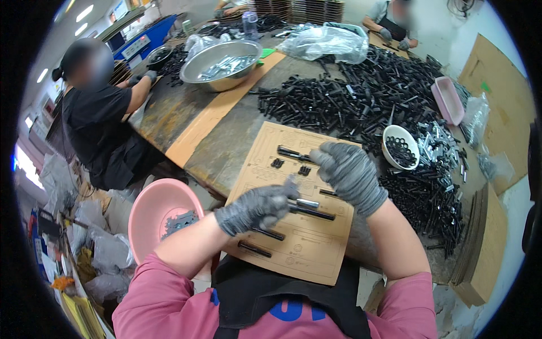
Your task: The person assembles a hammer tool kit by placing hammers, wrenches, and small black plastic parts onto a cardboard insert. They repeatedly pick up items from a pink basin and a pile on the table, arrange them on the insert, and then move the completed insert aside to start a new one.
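Note:
A brown cardboard sheet [316,261] printed with part outlines lies in front of me. My left hand [257,208], in a grey knit glove, is curled over its left middle; what its fingers hold, if anything, is hidden. Beside those fingertips lie a short silver rod [307,203] and a longer black rod [317,213]. My right hand [350,174], also gloved, bends its fingers over the upper right, by the end of a black bolt-like part [292,152]. Small black pieces [305,170] sit between the hands. Another black rod [254,248] rests nearest me.
Black metal parts [316,107] are heaped across the table, with silver ones [440,144] at right. A white bowl [401,148] holds black rings. A steel basin [221,65] stands at the back; a pink tub [161,214] is lower left. Other people [101,113] work nearby.

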Motion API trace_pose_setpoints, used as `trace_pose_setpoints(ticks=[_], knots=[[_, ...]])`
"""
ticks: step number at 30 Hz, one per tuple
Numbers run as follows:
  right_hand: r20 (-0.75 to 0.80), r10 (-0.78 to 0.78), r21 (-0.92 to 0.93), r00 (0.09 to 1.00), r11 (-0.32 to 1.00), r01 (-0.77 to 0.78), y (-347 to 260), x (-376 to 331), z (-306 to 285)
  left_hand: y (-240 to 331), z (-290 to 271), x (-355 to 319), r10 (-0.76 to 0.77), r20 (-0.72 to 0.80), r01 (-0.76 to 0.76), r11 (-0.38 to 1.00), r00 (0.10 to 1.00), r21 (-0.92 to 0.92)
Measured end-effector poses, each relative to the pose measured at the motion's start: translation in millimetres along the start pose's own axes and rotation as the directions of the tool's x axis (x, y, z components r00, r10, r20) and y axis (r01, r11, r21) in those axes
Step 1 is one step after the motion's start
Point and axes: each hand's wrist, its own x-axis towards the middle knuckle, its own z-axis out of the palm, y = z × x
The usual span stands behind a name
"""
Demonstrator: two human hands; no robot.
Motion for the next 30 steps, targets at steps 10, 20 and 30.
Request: trace_pose_setpoints(ticks=[10,20,30], knots=[[0.361,0.903,-0.695,0.232,0.427,-0.578,132.9,-51.5,-38.0,64.5,-91.0,73.7,0.231,-0.668,0.143,0.879,0.707,0.455],[0.599,0.787,-0.637,0.148,0.58,-0.507,154.4,-50.8,-31.5,68.0,-104.9,124.3,0.358,-0.5,0.434,0.252,0.789,0.865],[0.484,0.869,-0.486,-0.097,0.175,-0.856,183.7,-66.4,-6.3,57.1,-98.6,114.7,0.292,-0.56,0.603,-0.08,0.775,0.794]])
